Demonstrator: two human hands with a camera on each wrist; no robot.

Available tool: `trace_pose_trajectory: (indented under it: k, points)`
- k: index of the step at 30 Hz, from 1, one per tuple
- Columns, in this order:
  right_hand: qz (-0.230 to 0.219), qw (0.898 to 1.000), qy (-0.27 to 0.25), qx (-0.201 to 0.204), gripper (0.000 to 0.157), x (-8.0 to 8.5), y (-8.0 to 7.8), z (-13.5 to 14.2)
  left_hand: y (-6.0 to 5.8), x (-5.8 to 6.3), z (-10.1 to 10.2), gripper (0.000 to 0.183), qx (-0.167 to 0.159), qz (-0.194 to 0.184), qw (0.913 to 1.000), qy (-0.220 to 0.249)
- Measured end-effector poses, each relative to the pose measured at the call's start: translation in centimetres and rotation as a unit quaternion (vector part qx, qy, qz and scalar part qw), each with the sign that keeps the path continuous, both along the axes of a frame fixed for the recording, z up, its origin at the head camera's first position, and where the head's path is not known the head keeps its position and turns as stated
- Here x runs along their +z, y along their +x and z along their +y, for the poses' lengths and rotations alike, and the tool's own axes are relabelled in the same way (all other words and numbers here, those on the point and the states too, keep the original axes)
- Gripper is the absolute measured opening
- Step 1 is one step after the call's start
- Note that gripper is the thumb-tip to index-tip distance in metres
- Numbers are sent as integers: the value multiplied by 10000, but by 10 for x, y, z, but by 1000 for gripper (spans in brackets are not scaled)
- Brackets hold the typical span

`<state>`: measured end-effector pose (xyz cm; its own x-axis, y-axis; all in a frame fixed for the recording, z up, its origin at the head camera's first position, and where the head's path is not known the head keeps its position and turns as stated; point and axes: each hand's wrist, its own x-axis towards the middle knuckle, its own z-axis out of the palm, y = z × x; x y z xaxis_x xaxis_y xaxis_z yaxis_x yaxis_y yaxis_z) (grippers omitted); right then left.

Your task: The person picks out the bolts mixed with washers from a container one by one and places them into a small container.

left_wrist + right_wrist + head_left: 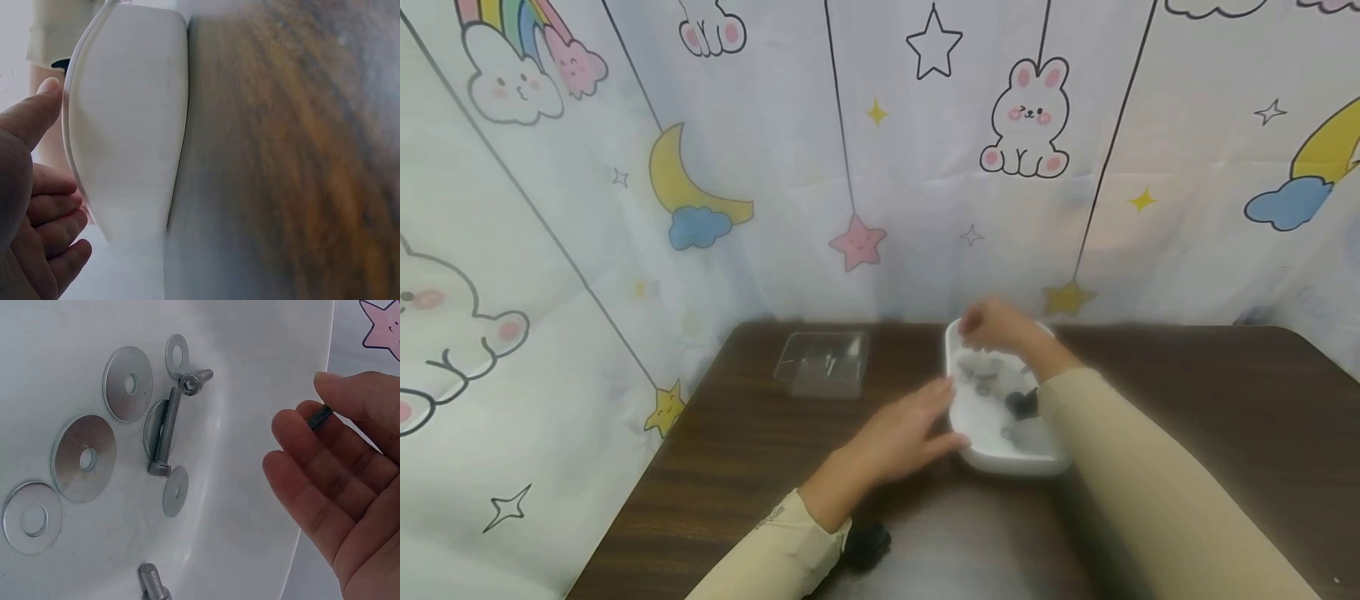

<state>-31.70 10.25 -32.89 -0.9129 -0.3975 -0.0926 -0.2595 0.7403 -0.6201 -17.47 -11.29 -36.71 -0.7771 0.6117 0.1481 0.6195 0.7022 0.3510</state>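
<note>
A white tray (1015, 465) stands on the dark table, with washers and bolts in it. My left hand (895, 435) is at its left side; in the left wrist view, the relaxed fingers and thumb lie along the rim of the tray wall (128, 119). Over the tray's far end, my right hand (1003, 327) pinches a small threaded bolt (320, 417), its head hidden by the fingers. The right wrist view shows flat washers of different sizes, such as a large washer (70, 469), beside a long socket-head bolt (166, 431) and a shorter bolt (199, 381).
A clear plastic box (823, 367) sits at the table's back left, with a few small upright shapes in it, too blurred to name. Behind the table hangs a white curtain (925, 200) printed with cartoons. A black object (867, 546) shows beside the left wrist.
</note>
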Motion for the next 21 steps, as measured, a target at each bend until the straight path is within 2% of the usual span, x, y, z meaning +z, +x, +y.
trace_pose_trajectory:
  k: [8,15,21]
  points:
    - [292,9993,-70,-200,31,3,4,-1,-7,3,-16,77,304,-26,9991,291]
    - [554,9977,-240,-318,29,8,3,-6,-18,9,-41,74,842,-25,9949,559]
    - [865,9956,-148,-330,29,21,10,-21,-31,6,-64,73,1351,-109,9879,757]
